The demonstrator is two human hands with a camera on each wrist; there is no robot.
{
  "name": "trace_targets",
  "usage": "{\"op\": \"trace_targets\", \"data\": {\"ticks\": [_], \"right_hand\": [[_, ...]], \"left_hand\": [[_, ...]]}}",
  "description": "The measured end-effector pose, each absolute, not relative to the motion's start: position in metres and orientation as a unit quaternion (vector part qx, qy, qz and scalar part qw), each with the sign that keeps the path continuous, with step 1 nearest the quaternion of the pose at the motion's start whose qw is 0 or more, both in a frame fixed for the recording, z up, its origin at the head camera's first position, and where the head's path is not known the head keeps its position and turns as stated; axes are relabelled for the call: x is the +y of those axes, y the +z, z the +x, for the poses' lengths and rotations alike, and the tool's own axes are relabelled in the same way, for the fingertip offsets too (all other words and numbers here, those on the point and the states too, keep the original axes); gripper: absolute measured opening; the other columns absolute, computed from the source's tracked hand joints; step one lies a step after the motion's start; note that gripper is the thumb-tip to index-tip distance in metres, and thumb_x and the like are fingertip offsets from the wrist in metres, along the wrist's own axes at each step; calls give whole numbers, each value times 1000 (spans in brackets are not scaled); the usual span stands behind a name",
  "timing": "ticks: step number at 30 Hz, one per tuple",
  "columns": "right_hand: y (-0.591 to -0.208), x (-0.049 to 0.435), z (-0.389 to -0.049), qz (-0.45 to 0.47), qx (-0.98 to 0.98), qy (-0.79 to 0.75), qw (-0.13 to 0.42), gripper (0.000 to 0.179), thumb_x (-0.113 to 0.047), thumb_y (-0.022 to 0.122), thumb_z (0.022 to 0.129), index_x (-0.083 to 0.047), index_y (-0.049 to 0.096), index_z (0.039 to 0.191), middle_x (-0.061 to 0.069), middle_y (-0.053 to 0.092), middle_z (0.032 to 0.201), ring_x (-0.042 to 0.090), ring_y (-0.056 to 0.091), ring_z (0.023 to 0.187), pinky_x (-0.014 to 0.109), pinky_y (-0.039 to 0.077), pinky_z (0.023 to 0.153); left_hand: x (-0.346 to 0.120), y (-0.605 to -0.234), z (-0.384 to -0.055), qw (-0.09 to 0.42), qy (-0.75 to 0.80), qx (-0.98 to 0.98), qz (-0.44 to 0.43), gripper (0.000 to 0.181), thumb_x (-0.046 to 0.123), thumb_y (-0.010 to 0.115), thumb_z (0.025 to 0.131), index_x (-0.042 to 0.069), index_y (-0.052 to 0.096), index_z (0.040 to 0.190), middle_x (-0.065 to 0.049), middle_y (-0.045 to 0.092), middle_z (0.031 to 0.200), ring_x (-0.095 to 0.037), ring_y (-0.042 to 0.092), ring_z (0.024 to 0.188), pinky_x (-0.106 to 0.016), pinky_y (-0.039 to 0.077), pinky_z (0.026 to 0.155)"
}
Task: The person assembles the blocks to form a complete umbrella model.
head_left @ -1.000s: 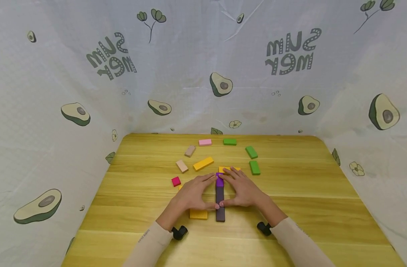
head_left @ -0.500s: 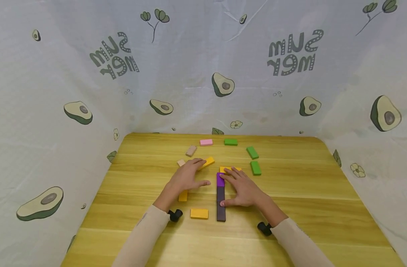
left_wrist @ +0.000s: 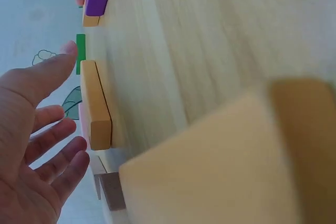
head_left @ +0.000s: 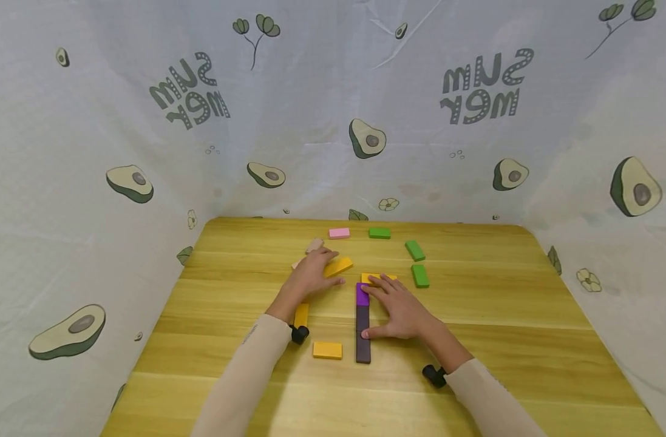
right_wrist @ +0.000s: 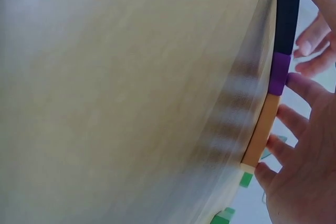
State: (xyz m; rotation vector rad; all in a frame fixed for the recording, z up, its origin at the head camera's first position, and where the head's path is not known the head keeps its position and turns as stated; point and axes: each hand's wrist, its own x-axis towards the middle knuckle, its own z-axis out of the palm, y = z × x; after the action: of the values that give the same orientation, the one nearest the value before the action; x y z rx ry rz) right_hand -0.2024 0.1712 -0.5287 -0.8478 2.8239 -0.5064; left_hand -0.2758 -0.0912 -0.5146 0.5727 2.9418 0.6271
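Above a wooden counter (head_left: 393, 403), a person's left hand (head_left: 309, 274) hangs relaxed beside an angled yellow block (head_left: 340, 266), while the right hand (head_left: 402, 311), unclenched, touches a purple block (head_left: 361, 298) in line with two dark blocks (head_left: 362, 350). Green blocks (head_left: 379, 233) and a pink block (head_left: 339, 233) lie beyond.

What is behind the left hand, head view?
Parts of a yellow block, far beige block and near beige block show around the left hand; what it covers cannot be seen.

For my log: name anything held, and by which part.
Nothing is held: left hand open near a yellow block; right hand touching, not gripping, the purple block.
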Motion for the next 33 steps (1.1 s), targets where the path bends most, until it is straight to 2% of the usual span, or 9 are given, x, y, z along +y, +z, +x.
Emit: {"op": "trace_targets", "data": {"ticks": [7, 15, 22, 33], "right_hand": [[-531, 173, -202, -285, 941, -171, 72, 105, -81, 68, 75, -23, 43, 158, 9, 32, 168, 43, 20, 157, 69, 22, 122], [-534, 173, -204, -284, 941, -168, 70, 106, -84, 66, 74, -25, 42, 159, 8, 32, 168, 42, 19, 158, 68, 23, 122], [-535, 174, -204, -281, 942, -170, 72, 106, -84, 67, 74, -26, 42, 159, 7, 32, 168, 42, 19, 158, 69, 22, 122], [-533, 174, -203, -284, 940, -173, 70, 107, -83, 68, 74, -24, 41, 159, 7, 30, 169, 41, 18, 158, 68, 20, 124]], "left_hand": [[-89, -522, -284, 64, 215, 959, 174, 74, 47, 78, 90, 10, 55, 150, -13, 54, 149, -28, 57, 131, -43, 48, 113], [-91, -529, -286, 46, 217, 956, 191, 56, 37, 74, 96, 6, 63, 141, -12, 62, 135, -25, 61, 122, -38, 50, 110], [-90, -530, -283, 40, 221, 955, 195, 50, 34, 72, 97, 5, 65, 138, -13, 62, 131, -27, 62, 119, -39, 51, 108], [-89, -530, -275, 29, 223, 952, 209, 46, 31, 71, 98, 8, 66, 138, -7, 63, 126, -24, 59, 117, -39, 50, 108]]}}
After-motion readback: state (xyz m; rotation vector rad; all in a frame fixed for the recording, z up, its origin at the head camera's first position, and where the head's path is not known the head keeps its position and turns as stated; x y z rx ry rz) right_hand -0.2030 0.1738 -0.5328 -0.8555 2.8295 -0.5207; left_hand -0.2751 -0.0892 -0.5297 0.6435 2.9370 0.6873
